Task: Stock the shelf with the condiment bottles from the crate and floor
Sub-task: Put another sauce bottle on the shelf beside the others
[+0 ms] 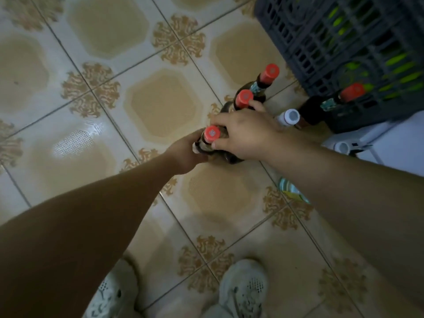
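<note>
Floor bottles beside crate (298, 42), both hands down.
Left hand (183, 154) grips the nearest red-capped bottle (212, 133), upright on tile floor (160, 104); right hand (247, 136) pinches its neck, fingers touching the next bottle (244, 98). Crate slats show green items inside.

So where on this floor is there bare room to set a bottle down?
Bare tiles spread wide left of the near red-capped bottle, and between it and the shoes. Crowded: beside the crate, where three other red-capped bottles and a white-capped bottle stand close, left hand and right hand gripping the near one.
</note>
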